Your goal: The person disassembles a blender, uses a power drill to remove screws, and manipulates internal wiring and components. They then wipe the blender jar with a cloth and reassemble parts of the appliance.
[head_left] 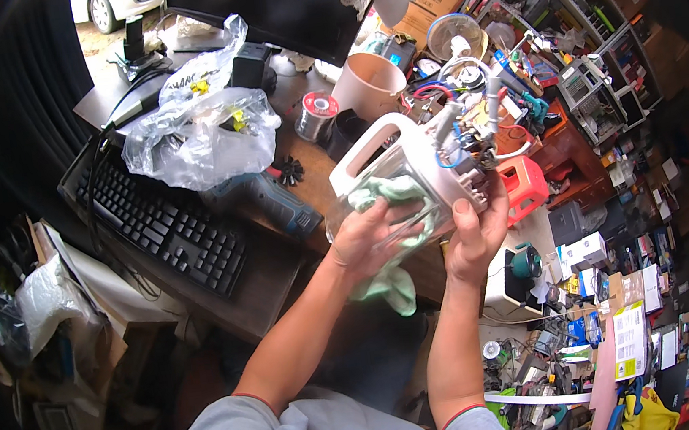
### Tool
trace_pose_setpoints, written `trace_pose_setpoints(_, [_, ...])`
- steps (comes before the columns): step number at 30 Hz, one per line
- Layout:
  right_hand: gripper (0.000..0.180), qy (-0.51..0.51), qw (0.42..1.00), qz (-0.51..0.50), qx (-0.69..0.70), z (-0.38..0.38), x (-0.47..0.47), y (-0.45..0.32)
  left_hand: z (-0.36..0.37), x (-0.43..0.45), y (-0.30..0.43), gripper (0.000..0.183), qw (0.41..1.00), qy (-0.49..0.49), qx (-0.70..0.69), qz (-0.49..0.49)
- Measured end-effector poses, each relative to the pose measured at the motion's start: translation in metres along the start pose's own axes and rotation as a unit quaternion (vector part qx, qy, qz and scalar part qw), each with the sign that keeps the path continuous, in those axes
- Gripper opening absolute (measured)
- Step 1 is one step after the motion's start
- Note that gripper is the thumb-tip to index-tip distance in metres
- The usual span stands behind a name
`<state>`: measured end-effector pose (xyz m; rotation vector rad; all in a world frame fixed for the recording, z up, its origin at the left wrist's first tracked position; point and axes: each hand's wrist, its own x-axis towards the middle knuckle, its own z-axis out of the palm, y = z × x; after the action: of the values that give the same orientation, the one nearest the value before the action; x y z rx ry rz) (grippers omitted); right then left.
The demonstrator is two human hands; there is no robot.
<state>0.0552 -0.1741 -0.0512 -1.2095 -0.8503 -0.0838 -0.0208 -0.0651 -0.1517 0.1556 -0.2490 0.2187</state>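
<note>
A clear jug (372, 180) with a white handle and white collar lies tilted on its side between my hands. My left hand (372, 234) reaches in at its open end, with a pale green cloth (394, 289) bunched inside the jug and hanging out below the wrist. My right hand (477, 232) grips the jug's white base end, thumb up against it. Wires, tubes and small electrical parts appear just beyond that end; whether they are attached to it I cannot tell.
A black keyboard (161, 229), a plastic bag (202, 142), a blue-grey power tool (273, 201) and a solder wire spool (315, 116) lie on the desk at left. Behind stand a pinkish container (371, 81) and a monitor (270, 13). Cluttered parts and an orange-red plastic piece (523, 188) are at right.
</note>
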Motion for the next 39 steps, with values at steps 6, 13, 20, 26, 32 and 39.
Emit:
trace_pose_setpoints(6, [0.058, 0.103, 0.995, 0.004, 0.004, -0.009, 0.005, 0.011, -0.010, 0.002, -0.005, 0.054, 0.995, 0.004, 0.098, -0.002])
trace_pose_setpoints(13, [0.097, -0.041, 0.992, 0.108, 0.051, -0.021, 0.028, -0.021, 0.016, -0.005, -0.001, 0.049, 0.977, 0.077, 0.200, 0.009])
trace_pose_setpoints(20, [0.067, -0.074, 0.981, 0.175, 0.033, -0.009, 0.045, -0.029, 0.012, -0.002, -0.019, 0.040, 0.947, 0.105, 0.278, 0.124])
trace_pose_setpoints(26, [0.047, -0.030, 0.994, 0.110, 0.003, -0.006, 0.039, -0.026, 0.017, -0.008, -0.022, 0.043, 0.929, 0.098, 0.308, 0.180])
trace_pose_setpoints(32, [0.047, -0.013, 0.994, 0.112, -0.006, -0.017, 0.038, -0.020, 0.006, -0.001, -0.020, 0.054, 0.996, 0.048, 0.062, 0.052])
trace_pose_setpoints(39, [0.055, 0.003, 0.995, 0.101, 0.006, -0.012, 0.038, -0.022, 0.024, 0.024, -0.024, 0.052, 0.980, 0.051, 0.150, 0.120])
